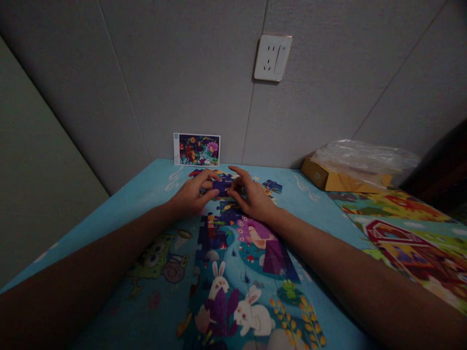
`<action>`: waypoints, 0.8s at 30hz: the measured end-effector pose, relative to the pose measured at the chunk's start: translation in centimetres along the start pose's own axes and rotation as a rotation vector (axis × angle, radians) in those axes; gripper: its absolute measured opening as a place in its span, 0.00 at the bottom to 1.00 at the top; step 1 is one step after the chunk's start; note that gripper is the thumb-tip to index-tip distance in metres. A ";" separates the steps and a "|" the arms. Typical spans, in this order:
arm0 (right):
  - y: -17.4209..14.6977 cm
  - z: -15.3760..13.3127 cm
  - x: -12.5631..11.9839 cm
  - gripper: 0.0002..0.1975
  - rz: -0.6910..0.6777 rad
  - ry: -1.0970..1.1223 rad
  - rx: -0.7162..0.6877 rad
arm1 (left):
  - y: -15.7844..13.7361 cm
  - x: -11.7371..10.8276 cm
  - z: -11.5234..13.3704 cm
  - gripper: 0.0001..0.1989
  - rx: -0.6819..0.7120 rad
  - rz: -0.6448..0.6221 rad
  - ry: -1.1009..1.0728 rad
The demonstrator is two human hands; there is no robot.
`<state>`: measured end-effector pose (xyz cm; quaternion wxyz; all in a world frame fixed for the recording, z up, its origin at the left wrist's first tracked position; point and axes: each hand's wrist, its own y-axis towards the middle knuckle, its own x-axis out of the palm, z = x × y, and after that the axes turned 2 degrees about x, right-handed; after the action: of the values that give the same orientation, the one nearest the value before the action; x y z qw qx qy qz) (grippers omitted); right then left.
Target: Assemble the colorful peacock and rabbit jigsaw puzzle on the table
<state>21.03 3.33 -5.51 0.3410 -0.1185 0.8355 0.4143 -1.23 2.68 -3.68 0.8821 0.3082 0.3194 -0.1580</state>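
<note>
A dark purple jigsaw puzzle piece (221, 188) is pinched between both hands above the far end of the partly joined puzzle (233, 262). My left hand (195, 192) grips its left side between thumb and fingers. On the right side, my right hand (251, 193) has thumb and fingers closed at the piece's edge, with one finger raised. Joined puzzle pieces beneath show rabbits, a stream and a pink peacock. Behind the hands lie more loose pieces, partly hidden by the fingers. One loose puzzle piece (273, 185) rests right of my right hand.
A picture card (197, 150) leans against the grey wall at the back. To the right stands a yellow cardboard box (339, 180) with a clear plastic bag (365, 158) on it. Another colourful picture sheet (412, 238) covers the right side. A wall socket (273, 57) is above.
</note>
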 end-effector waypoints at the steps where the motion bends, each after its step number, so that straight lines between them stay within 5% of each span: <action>1: 0.0 0.0 0.0 0.30 0.013 -0.002 -0.001 | 0.0 0.0 0.0 0.14 -0.004 0.001 0.005; 5: 0.0 -0.1 0.0 0.29 0.058 -0.012 -0.010 | 0.0 0.0 -0.3 0.16 -0.010 0.005 0.030; 9: 0.1 -0.1 0.0 0.27 0.086 -0.015 -0.029 | 0.1 0.0 -0.8 0.29 0.081 -0.018 -0.001; 13: 0.1 -0.2 -0.1 0.27 0.078 -0.010 -0.040 | 0.1 0.0 -0.7 0.25 0.153 -0.087 0.039; 24: 0.2 -0.5 -0.1 0.25 0.007 -0.021 -0.031 | 0.2 0.2 -1.5 0.29 -0.014 0.012 -0.042</action>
<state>20.83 3.05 -5.13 0.3465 -0.1164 0.8256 0.4298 -1.68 3.77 -4.62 0.8918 0.3004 0.2998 -0.1567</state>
